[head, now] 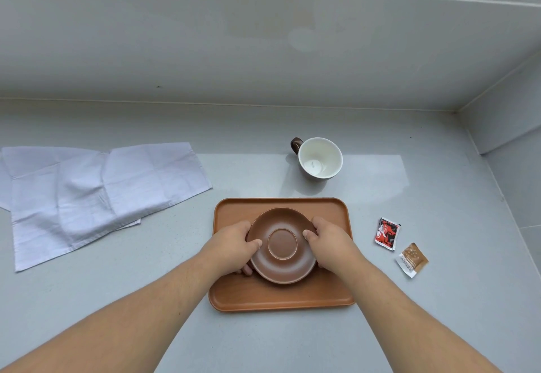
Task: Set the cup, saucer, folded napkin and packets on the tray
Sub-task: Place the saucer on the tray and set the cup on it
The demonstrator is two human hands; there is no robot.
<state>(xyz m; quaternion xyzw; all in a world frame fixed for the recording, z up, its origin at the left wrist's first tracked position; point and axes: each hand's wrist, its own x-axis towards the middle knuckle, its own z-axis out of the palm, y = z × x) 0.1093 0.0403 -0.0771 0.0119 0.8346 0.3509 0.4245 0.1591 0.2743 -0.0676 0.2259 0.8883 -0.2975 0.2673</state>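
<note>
A brown saucer is over the middle of the orange-brown tray. My left hand grips its left rim and my right hand grips its right rim, thumbs on top. Whether the saucer rests on the tray or hovers just above it I cannot tell. The cup, brown outside and white inside, stands on the counter beyond the tray, handle to the left. A white napkin lies spread out and creased at the left. A red packet and a brown packet lie right of the tray.
Everything sits on a pale grey counter. A grey wall rises behind it and a side wall closes the right corner.
</note>
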